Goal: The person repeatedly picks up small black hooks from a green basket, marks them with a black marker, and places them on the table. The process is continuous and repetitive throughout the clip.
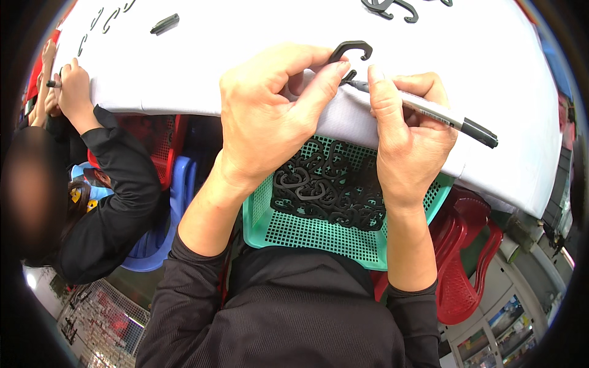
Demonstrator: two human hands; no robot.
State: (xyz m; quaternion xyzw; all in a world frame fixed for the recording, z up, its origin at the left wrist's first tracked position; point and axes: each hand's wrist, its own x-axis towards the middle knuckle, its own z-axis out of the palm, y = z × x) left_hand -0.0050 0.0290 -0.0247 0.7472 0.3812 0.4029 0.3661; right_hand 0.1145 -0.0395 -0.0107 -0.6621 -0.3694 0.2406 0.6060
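Note:
Between the thumb and fingers of my left hand [267, 113] is a black plastic hook [354, 46], its curved end pointing up and to the right. My right hand [412, 138] grips a marker pen [438, 113] with a silver-grey barrel and black end. The pen's tip meets the lower part of the hook, close to my left thumb. Below my hands, a green perforated basket [313, 240] rests at my lap, holding a pile of black hooks [328, 187].
Loose hooks [392, 8] lie at the far side of the white table [184, 67], with others at far left. A black pen cap [164, 23] lies there too. On my left sits a co-worker whose hand [75, 89] holds a pen. Red plastic chairs [457, 264] stand at right.

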